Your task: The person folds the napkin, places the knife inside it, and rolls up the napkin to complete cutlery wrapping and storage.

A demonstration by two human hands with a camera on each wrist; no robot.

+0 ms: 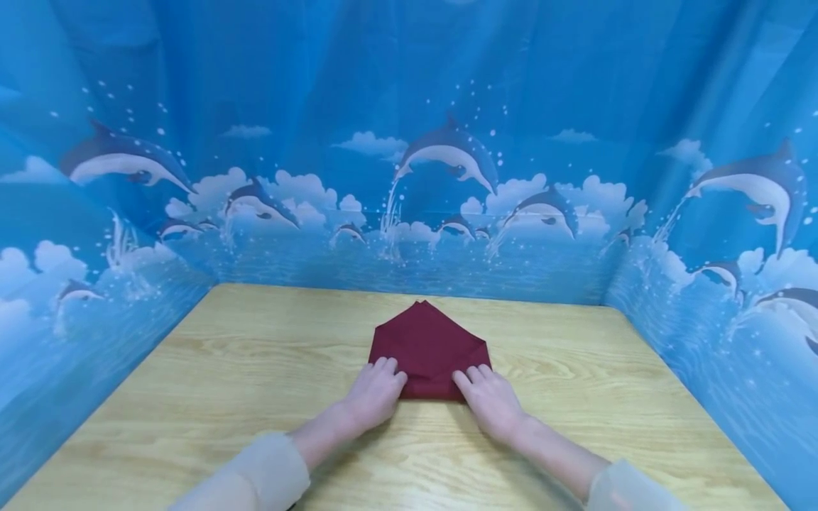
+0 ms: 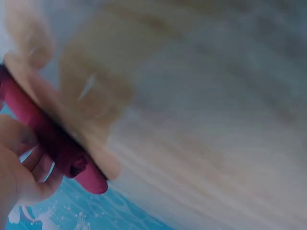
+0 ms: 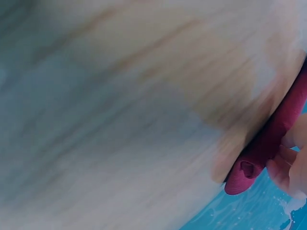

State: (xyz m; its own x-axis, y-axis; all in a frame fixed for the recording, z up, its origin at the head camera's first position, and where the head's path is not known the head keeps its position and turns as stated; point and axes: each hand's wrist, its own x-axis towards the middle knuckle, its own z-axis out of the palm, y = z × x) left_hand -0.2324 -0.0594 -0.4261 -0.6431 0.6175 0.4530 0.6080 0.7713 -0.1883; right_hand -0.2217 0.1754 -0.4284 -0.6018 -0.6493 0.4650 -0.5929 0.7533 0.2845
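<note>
A dark red cloth (image 1: 427,338) lies on the wooden table, folded to a blunt point at its far end. Its near edge forms a thick roll, and the roll's hollow spiral end shows in the left wrist view on the cloth (image 2: 50,136) and in the right wrist view on the cloth (image 3: 268,146). My left hand (image 1: 375,390) grips the left part of this roll with curled fingers. At the right part, my right hand (image 1: 491,402) holds the roll in the same way. Both palms and part of the thumbs are hidden in the head view.
The pale wooden table (image 1: 255,355) extends around the cloth on all sides. A blue curtain (image 1: 307,85) printed with dolphins and clouds stands along its back, left and right edges. Reflections of the hands show on the glossy tabletop (image 2: 201,143) in the wrist views.
</note>
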